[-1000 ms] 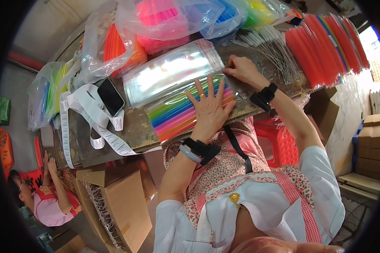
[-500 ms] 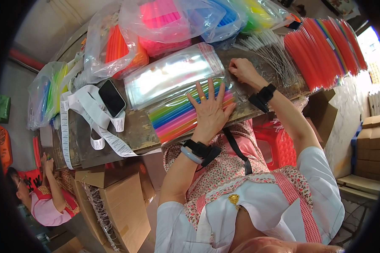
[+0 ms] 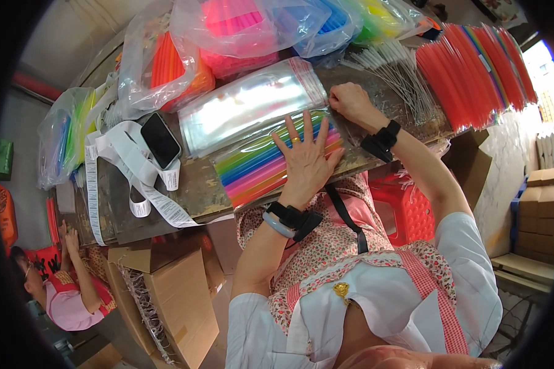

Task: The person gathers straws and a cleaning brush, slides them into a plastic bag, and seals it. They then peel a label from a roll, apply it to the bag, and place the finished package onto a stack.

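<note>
One straw pack (image 3: 249, 175) is pressed near the table (image 3: 209, 206) edge by the spread left hand (image 3: 306, 163); the right hand (image 3: 352, 103) is fisted.

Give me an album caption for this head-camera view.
Left hand spread over a packet of multicoloured straws, right hand curled nearby.

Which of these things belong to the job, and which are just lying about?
Seemingly part of the job:
straw pack, under the left hand
clear bags, near the right hand

Probably just lying about:
phone
orange container, far left
</note>
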Tool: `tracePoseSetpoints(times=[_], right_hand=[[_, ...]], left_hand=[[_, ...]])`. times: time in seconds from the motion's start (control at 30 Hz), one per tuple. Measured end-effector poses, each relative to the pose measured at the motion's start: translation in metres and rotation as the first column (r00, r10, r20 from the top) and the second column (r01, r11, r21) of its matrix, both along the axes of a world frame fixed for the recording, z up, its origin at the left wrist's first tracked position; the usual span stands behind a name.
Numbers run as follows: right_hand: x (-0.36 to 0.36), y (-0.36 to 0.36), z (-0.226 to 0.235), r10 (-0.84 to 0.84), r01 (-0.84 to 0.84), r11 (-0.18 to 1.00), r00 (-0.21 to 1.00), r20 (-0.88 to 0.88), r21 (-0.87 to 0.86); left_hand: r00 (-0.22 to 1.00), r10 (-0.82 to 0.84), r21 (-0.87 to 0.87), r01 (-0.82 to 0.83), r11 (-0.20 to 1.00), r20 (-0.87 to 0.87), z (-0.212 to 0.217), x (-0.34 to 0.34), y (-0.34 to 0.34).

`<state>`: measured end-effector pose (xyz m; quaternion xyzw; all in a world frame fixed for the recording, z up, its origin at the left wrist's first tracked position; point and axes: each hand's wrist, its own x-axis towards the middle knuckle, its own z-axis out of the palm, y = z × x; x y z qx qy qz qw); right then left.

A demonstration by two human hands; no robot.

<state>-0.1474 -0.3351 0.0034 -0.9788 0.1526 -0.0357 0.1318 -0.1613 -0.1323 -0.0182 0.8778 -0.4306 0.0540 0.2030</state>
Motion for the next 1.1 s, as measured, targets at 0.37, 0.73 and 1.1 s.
tracePoseSetpoints(times=[0.37, 0.73, 1.1], right_hand=[[-0.045, -0.022, -0.010, -0.386, 0.071, 0.647, 0.889, 0.246, 0.759], [-0.210, 0.071, -0.024, -0.438, -0.183, -0.511, 0.896, -0.071, 0.840], [-0.461, -0.078, -0.221, -0.916, 0.829, 0.251, 0.371, -0.154, 0.499]], left_hand=[[1.000, -0.023, 0.010, 0.023, 1.000, -0.004, 0.002, -0.006, -0.001], [0.999, -0.028, 0.237, 0.020, 0.971, 0.030, 0.004, -0.001, -0.012], [0.999, 0.026, 0.336, -0.037, 0.941, 0.036, -0.006, 0.005, -0.005]])
